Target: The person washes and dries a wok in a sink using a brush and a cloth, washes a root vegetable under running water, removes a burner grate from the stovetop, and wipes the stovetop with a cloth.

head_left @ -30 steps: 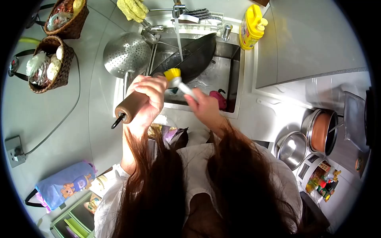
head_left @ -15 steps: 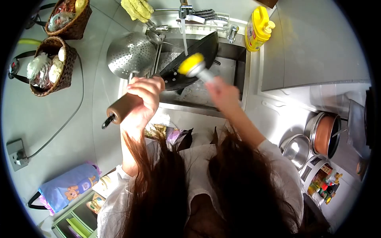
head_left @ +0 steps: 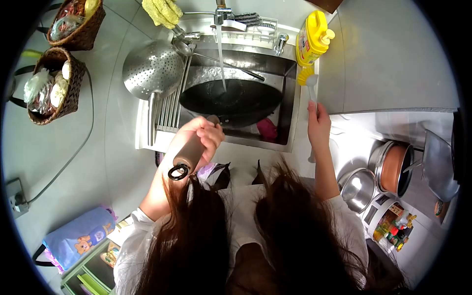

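Note:
My left hand (head_left: 205,139) is closed round the brown handle (head_left: 189,156) of a black wok (head_left: 231,102), which is in the metal sink (head_left: 287,105). Water runs from the faucet (head_left: 220,17) into the wok. At the sink's right side, my right hand (head_left: 318,124) grips a white-handled brush (head_left: 310,87) with yellow bristles, head pointing away from me. The brush head is just below a yellow bottle (head_left: 313,38). Something dark pink (head_left: 267,129) lies in the sink beside the wok.
A perforated strainer (head_left: 153,69) rests on the rack left of the sink. A yellow cloth (head_left: 162,12) hangs behind it. Two woven baskets (head_left: 73,88) stand at the left. To the right are a steel bowl (head_left: 358,190) and stacked pots (head_left: 392,167).
My right hand has carried the brush from over the wok to the sink's right edge. The wok, tilted up before, now sits flatter with its inside under the water.

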Motion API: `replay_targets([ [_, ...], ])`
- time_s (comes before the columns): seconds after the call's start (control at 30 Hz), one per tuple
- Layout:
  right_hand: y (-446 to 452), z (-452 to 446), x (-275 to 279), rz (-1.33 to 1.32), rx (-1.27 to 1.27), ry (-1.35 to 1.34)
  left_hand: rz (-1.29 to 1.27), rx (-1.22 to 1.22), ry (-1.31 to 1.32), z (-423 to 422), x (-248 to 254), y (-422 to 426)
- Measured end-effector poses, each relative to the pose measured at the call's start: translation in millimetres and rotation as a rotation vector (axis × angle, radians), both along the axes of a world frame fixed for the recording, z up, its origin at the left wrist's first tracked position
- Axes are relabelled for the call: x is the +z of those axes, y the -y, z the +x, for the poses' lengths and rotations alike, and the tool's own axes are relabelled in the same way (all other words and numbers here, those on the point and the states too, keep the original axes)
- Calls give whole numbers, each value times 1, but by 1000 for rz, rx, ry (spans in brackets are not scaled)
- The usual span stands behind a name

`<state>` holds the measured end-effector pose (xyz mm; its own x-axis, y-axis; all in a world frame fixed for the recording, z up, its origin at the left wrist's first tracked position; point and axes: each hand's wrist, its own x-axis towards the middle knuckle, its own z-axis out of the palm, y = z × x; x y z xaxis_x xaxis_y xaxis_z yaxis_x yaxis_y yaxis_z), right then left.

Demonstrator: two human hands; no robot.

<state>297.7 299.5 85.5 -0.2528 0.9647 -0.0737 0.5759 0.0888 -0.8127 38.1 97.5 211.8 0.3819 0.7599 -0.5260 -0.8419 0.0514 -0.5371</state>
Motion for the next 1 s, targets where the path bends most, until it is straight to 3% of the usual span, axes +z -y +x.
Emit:
replay_targets([
  [0.17, 3, -26, 6, -406, 188, -191, -132, -363, -521, -4, -3, 17],
  [0.23, -1, -60, 8, -687, 294, -437, -78, -479, -744, -3, -10, 27],
  [0.37, -26, -154, -50, -1002, 482, -470, -112, -499, -843, 5, -34, 43],
  [0.43, -24, -205, -71, -1060, 435, -570, -138, -467, -824, 7, -34, 44],
  [0.53, -28, -246, -58, -1077, 503, -762, -98, -427, -782, 3, -43, 54],
  [0.63, -48, -264, -68, -1011, 446, -777, -70, -414, -807, 0, -48, 61],
  [0.7, -63, -254, -66, -1032, 589, -753, -77, -399, -836, 3, -44, 59],
  [0.77, -66, -243, -51, -897, 454, -426, -127, -443, -905, 5, -39, 53],
  [0.83, -79, -229, -45, -661, 488, -309, -143, -471, -937, 6, -47, 51],
  [0.87, -90, -222, -38, -476, 464, -162, -147, -475, -933, 5, -43, 49],
  [0.9, -109, -218, -48, 21, 496, -51, -130, -482, -925, 2, -46, 48],
  [0.93, -115, -214, -17, 167, 441, 170, -115, -491, -917, -1, -52, 49],
  [1.0, -131, -212, 13, 319, 404, 214, -95, -536, -930, -4, -55, 49],
])
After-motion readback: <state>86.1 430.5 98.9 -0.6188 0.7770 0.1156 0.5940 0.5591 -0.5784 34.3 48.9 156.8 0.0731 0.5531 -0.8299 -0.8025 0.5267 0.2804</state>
